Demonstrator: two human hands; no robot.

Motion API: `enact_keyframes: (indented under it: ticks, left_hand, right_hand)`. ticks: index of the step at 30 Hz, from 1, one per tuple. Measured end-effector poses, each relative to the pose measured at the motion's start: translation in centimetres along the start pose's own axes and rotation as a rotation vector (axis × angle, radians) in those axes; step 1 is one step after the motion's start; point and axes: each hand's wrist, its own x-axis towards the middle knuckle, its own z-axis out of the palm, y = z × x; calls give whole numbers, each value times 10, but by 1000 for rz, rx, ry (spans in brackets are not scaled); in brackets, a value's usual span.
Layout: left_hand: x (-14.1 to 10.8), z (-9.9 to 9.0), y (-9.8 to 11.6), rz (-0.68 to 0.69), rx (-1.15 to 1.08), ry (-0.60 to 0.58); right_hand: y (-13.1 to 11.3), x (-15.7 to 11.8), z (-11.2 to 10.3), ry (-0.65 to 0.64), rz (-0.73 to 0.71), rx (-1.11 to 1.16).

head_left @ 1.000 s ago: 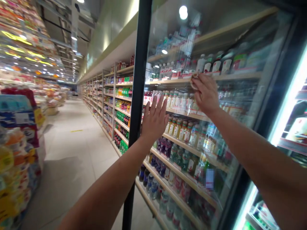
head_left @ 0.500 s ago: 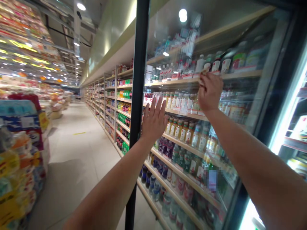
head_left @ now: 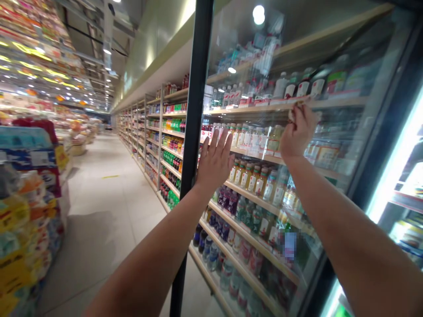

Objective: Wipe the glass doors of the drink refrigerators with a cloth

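Note:
A glass cooler door point(head_left: 333, 185) with a dark frame stands open before me, and bottles on the shelves behind show through the pane. My left hand point(head_left: 214, 165) lies against the glass beside the upright frame edge, fingers stretched out and spread. Higher and to the right, my right hand point(head_left: 297, 132) is closed on a crumpled pale cloth point(head_left: 291, 116) at the glass. Most of the cloth is hidden by the fingers.
Drink shelves point(head_left: 172, 123) run along the wall beyond the door. A lit cooler interior point(head_left: 408, 198) with goods is at the right. Packaged goods point(head_left: 29, 211) are stacked at the left, beside the aisle floor point(head_left: 112, 198).
My right hand has moved right and slightly down across the glass with the cloth. My left hand stays at the frame edge, while the view has shifted a little.

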Motion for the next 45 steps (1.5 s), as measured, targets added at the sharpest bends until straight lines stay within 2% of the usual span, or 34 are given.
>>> enact_keyframes:
  ticks: [2,6,8,11,13,17,18,20,24,26,29,30,32,35,37,43,45]
  left_hand:
    - [0,0,0,-2,-11,-9]
    - [0,-1,1,-7,-24,-7]
    - [-1,-2,2,-7,-33,0]
    - [0,-3,3,-8,-50,0]
    - [0,-3,3,-14,-56,-3]
    - [0,-3,4,-22,-47,0]
    - [0,-3,4,-20,-43,2]
    - [0,-3,4,-16,-31,12]
    - [0,-3,4,-10,-18,24]
    - [0,-4,5,-8,-33,23]
    - [0,-5,5,-10,-56,18]
    - [0,-5,5,-11,-59,17]
    - [1,-6,6,-11,-60,14]
    - [1,-6,6,-11,-62,12]
    - [1,-6,6,-11,-62,14]
    - [-1,-5,6,-11,-55,19]
    - [-1,-5,6,-13,-59,15]
  right_hand:
    - [1,-3,0,-4,-7,8]
    - [-5,-12,-9,-145,-326,51]
    - [-4,-14,-9,-79,-337,54]
    - [3,-13,-4,140,-189,32]
    - [4,-14,-4,193,-191,37]
    - [-6,-20,-13,3,-491,70]
    - [-8,-21,-15,-30,-530,71]
    - [-7,-22,-15,-10,-490,64]
    - [2,-21,-11,199,-224,27]
    - [1,-23,-13,151,-262,30]
    - [-6,-29,-21,-68,-465,42]
    - [-8,-30,-23,-103,-503,40]
    - [-10,-31,-25,-79,-492,33]
    - [-5,-31,-21,100,-330,33]
    - [-1,-31,-18,165,-247,41]
    - [-3,-33,-20,8,-347,87]
    - [-3,-33,-19,32,-297,86]
